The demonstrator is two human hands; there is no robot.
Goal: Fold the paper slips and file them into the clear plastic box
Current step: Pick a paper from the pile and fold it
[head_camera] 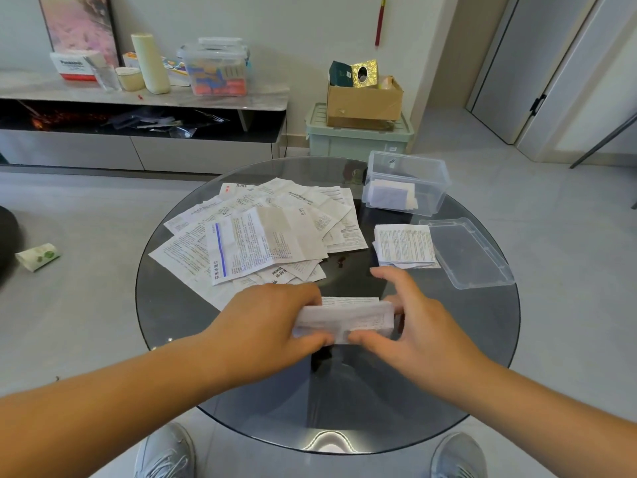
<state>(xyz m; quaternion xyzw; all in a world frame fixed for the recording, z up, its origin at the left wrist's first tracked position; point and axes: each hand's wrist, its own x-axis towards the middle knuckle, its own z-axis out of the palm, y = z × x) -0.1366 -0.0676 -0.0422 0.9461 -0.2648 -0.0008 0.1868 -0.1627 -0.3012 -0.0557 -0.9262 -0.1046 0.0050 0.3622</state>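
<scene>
Left hand (pixel 272 319) and right hand (pixel 410 326) each grip the part-folded slip (pixel 344 317); edges should be squared and the crease pressed flat against the table (pixel 344 391).

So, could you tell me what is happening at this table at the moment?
A person is folding a paper slip over the glass table, gripping its ends with the left hand and the right hand. A loose pile of unfolded slips lies beyond the hands, with a small stack of folded slips to its right. The clear plastic box stands open at the far right with a few folded papers inside, and its lid lies nearby.
</scene>
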